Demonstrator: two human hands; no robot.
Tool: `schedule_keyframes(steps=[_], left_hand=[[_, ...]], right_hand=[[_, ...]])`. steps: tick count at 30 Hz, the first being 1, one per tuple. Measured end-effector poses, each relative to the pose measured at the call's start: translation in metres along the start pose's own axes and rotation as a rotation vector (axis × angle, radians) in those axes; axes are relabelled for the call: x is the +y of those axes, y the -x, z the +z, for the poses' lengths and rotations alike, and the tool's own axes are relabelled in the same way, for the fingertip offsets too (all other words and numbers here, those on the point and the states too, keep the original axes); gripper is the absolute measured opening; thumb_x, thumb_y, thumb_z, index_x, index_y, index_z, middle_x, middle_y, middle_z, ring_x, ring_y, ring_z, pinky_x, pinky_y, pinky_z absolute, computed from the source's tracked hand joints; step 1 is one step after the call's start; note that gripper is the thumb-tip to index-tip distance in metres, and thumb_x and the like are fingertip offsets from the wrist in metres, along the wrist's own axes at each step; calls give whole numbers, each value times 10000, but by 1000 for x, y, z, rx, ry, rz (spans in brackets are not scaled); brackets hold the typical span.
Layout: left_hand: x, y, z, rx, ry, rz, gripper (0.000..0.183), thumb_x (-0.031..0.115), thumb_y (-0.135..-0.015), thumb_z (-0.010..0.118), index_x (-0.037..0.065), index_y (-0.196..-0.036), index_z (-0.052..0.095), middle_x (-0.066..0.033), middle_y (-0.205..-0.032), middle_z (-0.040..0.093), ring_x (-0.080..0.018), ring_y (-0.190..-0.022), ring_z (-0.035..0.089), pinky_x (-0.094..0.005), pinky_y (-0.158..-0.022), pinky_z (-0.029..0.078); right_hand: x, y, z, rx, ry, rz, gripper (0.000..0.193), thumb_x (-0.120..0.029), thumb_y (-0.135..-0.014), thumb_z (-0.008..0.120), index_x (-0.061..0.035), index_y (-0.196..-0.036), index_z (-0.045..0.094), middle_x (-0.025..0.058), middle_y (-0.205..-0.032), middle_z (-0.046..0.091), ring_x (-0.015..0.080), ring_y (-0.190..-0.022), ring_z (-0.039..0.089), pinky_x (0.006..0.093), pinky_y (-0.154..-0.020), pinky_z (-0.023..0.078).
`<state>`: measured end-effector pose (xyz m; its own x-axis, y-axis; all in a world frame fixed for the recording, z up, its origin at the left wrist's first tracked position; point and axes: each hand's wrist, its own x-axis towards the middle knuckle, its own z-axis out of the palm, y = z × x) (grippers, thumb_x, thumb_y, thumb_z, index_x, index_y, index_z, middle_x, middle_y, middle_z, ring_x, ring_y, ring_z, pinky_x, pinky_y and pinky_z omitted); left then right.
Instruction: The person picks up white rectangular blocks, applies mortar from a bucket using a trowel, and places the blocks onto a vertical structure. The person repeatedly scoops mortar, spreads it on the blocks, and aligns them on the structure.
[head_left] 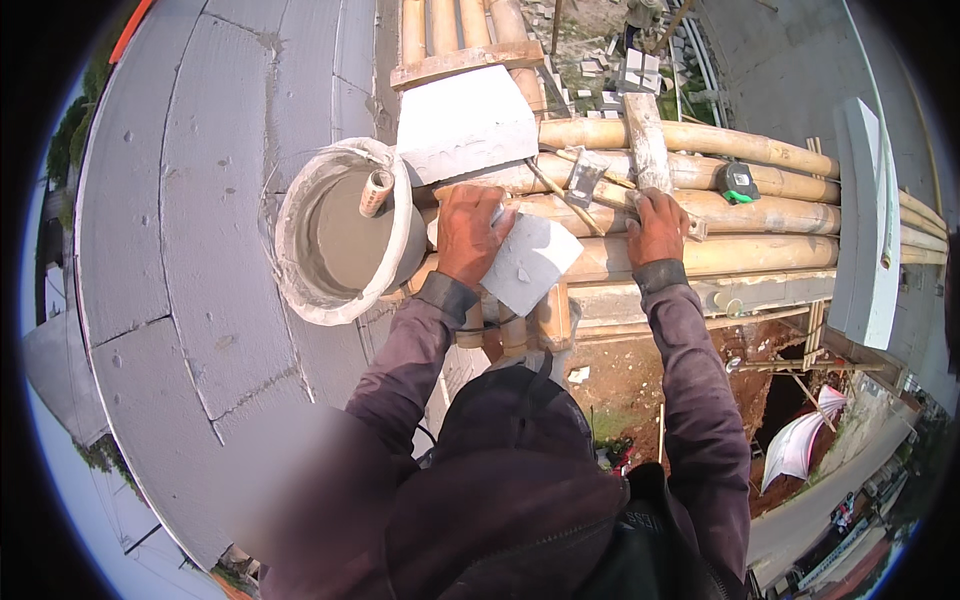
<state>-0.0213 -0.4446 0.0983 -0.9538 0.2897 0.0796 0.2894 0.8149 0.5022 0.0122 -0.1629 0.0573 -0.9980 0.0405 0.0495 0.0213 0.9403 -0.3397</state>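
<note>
My left hand is closed on the edge of a cut piece of pale lightweight block, beside the mortar bucket. The fingers of my right hand curl over a light wooden piece lying across the bamboo poles; what kind of tool or offcut it is I cannot tell. Close to it lie a thin wooden stick and a small greyish, partly see-through object. The bucket holds grey mortar, with a round handle standing up out of it.
A large white block sits beyond my left hand. Right of my right hand, a tape measure rests on the poles. The grey block wall runs along the left. Bare earth lies far below the scaffold, and a pale panel stands at right.
</note>
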Motion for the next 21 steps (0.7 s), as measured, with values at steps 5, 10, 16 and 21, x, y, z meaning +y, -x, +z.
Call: schedule_keyframes(steps=[5,10,16,21], left_hand=[[10,7,-1,406,89,-81,445,149,-821,739,31,-1207,551,-150,-1138,570,-317,-1092,534,-413,-922,417],[20,99,11,149,1034,-915,607,194,-857,739,14,-1329,403,-165,-1316,470,-274,-1220,489,-424,-986,433],[41,103,36,140,1446,-1019,640,214,-915,679,6,-1400,318,-112,-1309,486,-262,-1236,506,-411,-1019,461],[39,108,-3,-60,1483,-928,673,180,-874,695,-14,-1416,345,-121,-1290,527,-262,-1195,542,-389,-1012,467]], right_hand=[[-2,-18,-12,-209,90,117,278,-89,-771,693,-34,-1029,608,186,-1143,553,385,-1157,494,513,-970,384],[-25,8,-11,-247,-319,131,322,-157,-769,696,38,-997,577,259,-1005,578,459,-991,562,487,-834,473],[-56,39,24,-214,-683,114,331,-146,-826,594,65,-1081,575,287,-895,637,446,-849,627,446,-762,495],[-60,97,-2,-215,-865,176,331,-122,-851,582,45,-1136,569,247,-922,647,364,-806,653,417,-744,515]])
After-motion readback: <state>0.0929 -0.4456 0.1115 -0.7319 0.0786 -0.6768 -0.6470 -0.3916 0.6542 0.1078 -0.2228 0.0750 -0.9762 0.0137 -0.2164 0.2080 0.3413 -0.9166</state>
